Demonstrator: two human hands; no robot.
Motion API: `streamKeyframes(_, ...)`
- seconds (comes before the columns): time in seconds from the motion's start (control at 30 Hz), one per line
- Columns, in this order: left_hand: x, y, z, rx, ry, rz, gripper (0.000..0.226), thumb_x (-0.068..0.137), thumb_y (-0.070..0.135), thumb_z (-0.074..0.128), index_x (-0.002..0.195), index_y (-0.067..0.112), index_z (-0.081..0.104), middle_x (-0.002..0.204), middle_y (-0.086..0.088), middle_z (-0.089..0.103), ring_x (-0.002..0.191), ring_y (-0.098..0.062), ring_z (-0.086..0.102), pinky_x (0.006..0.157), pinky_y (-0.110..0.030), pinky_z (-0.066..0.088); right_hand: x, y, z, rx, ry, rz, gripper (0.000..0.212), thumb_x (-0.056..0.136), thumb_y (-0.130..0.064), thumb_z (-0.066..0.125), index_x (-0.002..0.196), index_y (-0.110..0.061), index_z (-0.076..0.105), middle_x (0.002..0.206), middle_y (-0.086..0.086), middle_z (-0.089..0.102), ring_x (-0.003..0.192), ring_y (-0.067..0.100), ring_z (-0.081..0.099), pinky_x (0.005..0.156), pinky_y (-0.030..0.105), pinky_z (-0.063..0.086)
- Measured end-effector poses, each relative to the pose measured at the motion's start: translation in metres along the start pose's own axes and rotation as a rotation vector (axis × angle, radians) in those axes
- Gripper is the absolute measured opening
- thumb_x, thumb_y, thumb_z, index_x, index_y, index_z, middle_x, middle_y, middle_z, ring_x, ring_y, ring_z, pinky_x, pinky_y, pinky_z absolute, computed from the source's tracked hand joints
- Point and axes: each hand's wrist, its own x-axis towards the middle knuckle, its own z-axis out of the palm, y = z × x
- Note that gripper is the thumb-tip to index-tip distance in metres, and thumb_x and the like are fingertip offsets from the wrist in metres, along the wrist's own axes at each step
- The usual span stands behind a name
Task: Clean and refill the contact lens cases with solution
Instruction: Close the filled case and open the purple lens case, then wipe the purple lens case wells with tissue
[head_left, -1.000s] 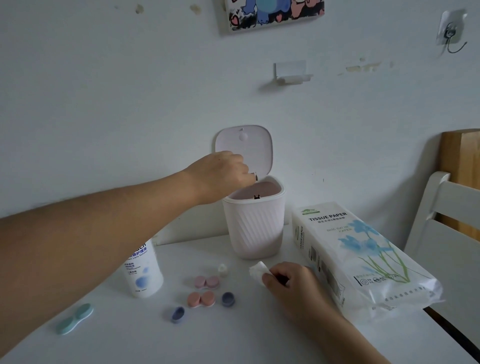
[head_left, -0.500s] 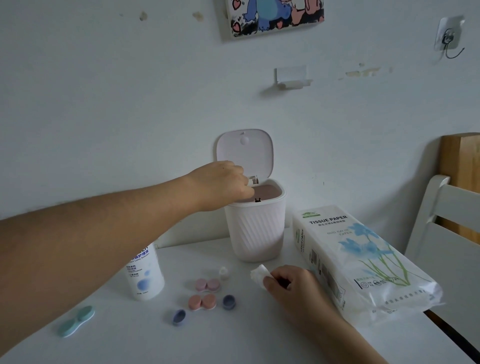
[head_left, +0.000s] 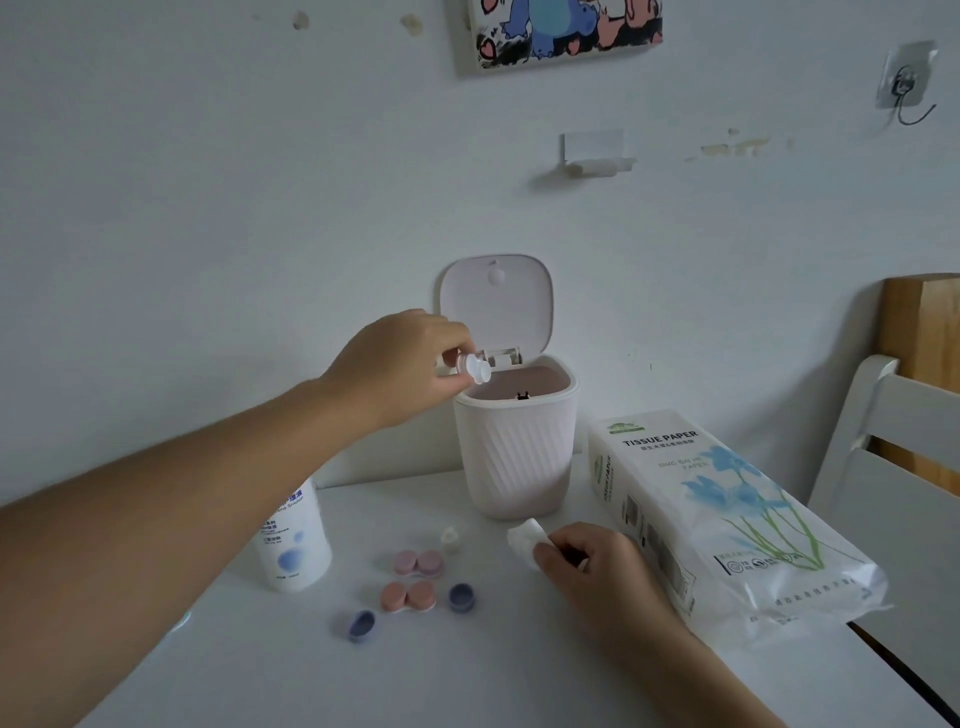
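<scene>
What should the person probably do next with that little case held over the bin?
Probably bring the white lens case down to the tissue wad and wipe it: the left hand holds it tipped over the open bin, and the right hand grips the wad.

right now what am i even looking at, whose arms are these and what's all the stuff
This is a single view from a camera worn on a person's head, looking down at their own bare arms; no machine is involved. The left hand holds a small white lens case tipped over the open bin. The right hand pinches a wad of tissue. On the white table lie two pink lens cases, two loose blue caps, a solution bottle and a tissue pack.
</scene>
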Motion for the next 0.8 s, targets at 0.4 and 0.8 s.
streamKeyframes(0.4,-0.181,0.017,0.035,-0.964,-0.047,-0.419,0.019,0.075,0.032,0.078,0.092,0.026,0.073,0.082,-0.007,0.077,0.065,-0.014,0.065,0.057,-0.042,0.054,-0.008,-0.024,-0.01,0.106,0.121,-0.045,0.024,0.089,-0.021,0.073,0.065,-0.018,0.069,0.052,-0.012,0.053,0.049,0.001,0.044,0.049,0.013,0.035)
streamKeyframes(0.8,-0.2,0.006,0.048,-1.313,0.001,-0.52,0.019,0.082,0.025,0.08,0.099,0.023,0.071,0.094,-0.015,0.078,0.093,-0.039,0.074,0.075,-0.074,0.049,0.015,-0.095,0.023,0.285,-0.229,-0.268,0.025,0.09,-0.041,0.065,0.077,-0.024,0.078,0.065,0.002,0.066,0.06,0.009,0.057,0.058,0.019,0.047)
